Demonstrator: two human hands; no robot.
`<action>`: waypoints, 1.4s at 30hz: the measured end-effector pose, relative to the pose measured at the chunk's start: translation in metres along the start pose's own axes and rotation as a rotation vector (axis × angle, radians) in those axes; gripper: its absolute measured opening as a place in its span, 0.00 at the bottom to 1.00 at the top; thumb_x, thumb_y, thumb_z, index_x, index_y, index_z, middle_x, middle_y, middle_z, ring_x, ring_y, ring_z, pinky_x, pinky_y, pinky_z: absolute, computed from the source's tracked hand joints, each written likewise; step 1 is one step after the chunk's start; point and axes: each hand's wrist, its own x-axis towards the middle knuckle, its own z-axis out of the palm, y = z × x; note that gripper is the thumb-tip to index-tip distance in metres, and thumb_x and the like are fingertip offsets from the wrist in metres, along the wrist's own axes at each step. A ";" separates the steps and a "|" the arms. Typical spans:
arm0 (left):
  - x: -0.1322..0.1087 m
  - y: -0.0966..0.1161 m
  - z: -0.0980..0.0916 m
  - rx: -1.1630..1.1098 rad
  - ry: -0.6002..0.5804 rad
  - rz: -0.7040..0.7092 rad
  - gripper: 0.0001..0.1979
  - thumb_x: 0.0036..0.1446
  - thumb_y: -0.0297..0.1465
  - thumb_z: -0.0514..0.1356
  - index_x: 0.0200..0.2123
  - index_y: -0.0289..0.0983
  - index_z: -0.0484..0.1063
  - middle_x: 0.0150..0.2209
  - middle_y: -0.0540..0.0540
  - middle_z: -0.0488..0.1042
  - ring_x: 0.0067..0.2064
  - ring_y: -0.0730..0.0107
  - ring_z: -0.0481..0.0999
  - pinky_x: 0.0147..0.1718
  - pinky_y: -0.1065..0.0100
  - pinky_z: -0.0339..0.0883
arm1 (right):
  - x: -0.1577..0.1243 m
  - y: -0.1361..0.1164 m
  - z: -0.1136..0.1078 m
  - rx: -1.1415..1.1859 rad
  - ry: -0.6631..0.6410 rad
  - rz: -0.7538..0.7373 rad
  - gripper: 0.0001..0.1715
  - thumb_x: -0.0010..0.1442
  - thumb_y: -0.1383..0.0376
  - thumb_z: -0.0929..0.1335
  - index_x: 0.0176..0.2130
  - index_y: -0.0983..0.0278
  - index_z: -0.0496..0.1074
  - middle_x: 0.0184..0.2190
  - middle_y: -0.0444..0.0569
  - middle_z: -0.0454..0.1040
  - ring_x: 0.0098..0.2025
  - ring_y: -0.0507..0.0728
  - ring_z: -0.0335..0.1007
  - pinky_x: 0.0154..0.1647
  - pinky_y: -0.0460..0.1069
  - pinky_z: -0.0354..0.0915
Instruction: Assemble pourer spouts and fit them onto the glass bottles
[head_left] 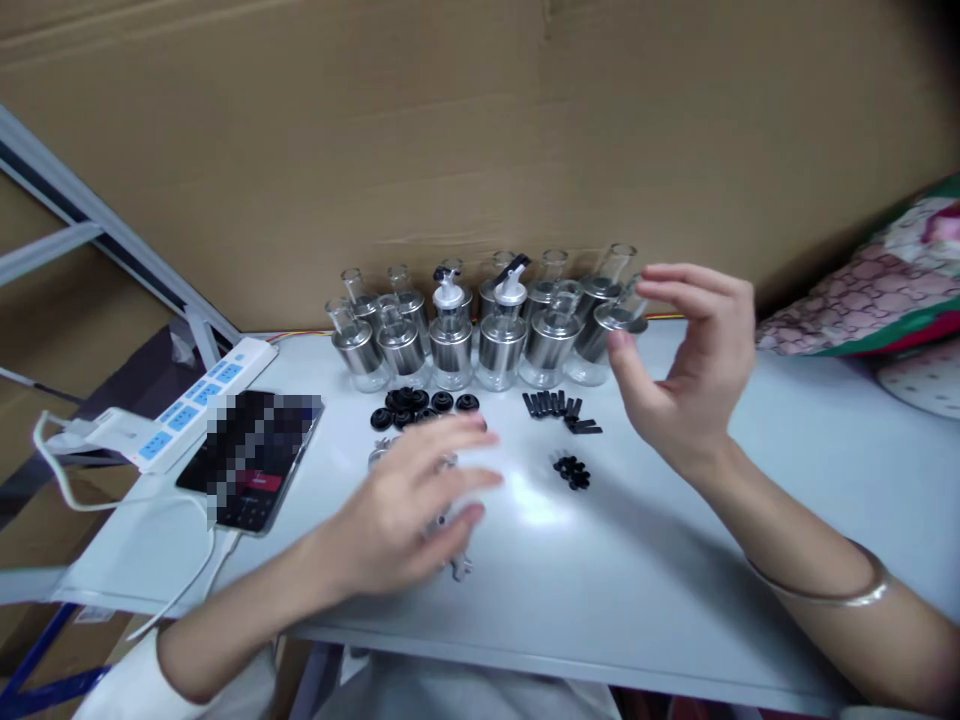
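My left hand [412,500] hovers over some silver metal parts [461,568], fingers spread and nothing between them; it hides most of these parts. Just beyond its fingertips lie several black round stoppers [442,402]. My right hand [690,370] is raised beside the rightmost glass bottle [619,320], thumb and fingers apart. Whether its fingertips touch the bottle's neck I cannot tell. Several such bottles with steel sleeves stand in two rows. Silver spout tops with black levers sit on two front ones, a left one [448,288] and a right one [511,285].
Black flat levers [559,405] and small black knobs with pins [572,472] lie mid-table. At left, a phone [259,470] with a white cable lies by a power strip [210,400]. Cardboard [480,130] stands behind the bottles. Patterned fabric [862,270] bulges at right.
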 end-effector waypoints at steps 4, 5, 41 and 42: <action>-0.029 0.000 0.033 0.022 -0.043 0.100 0.09 0.57 0.23 0.55 0.41 0.36 0.68 0.42 0.41 0.77 0.49 0.60 0.73 0.46 0.58 0.68 | -0.006 -0.026 0.003 0.062 -0.223 -0.247 0.20 0.54 0.74 0.67 0.45 0.57 0.69 0.38 0.49 0.73 0.41 0.59 0.69 0.44 0.55 0.65; -0.033 -0.005 0.038 0.010 0.004 0.073 0.08 0.57 0.23 0.54 0.40 0.35 0.68 0.39 0.42 0.77 0.46 0.61 0.74 0.43 0.60 0.68 | -0.009 -0.031 0.005 0.091 -0.376 -0.278 0.15 0.56 0.74 0.66 0.43 0.60 0.69 0.35 0.49 0.74 0.37 0.57 0.70 0.39 0.53 0.65; -0.038 -0.022 0.050 0.085 0.191 0.126 0.07 0.57 0.33 0.62 0.36 0.35 0.69 0.31 0.48 0.78 0.37 0.68 0.75 0.43 0.60 0.58 | -0.063 -0.039 0.010 0.715 -1.185 0.785 0.11 0.66 0.60 0.59 0.36 0.62 0.63 0.33 0.44 0.64 0.36 0.52 0.61 0.42 0.47 0.58; -0.038 -0.023 0.049 0.091 0.179 0.126 0.06 0.58 0.32 0.61 0.36 0.35 0.69 0.31 0.48 0.78 0.37 0.69 0.74 0.44 0.60 0.58 | -0.063 -0.039 0.010 0.743 -1.174 0.818 0.11 0.67 0.59 0.59 0.36 0.62 0.63 0.33 0.43 0.63 0.36 0.51 0.60 0.41 0.47 0.58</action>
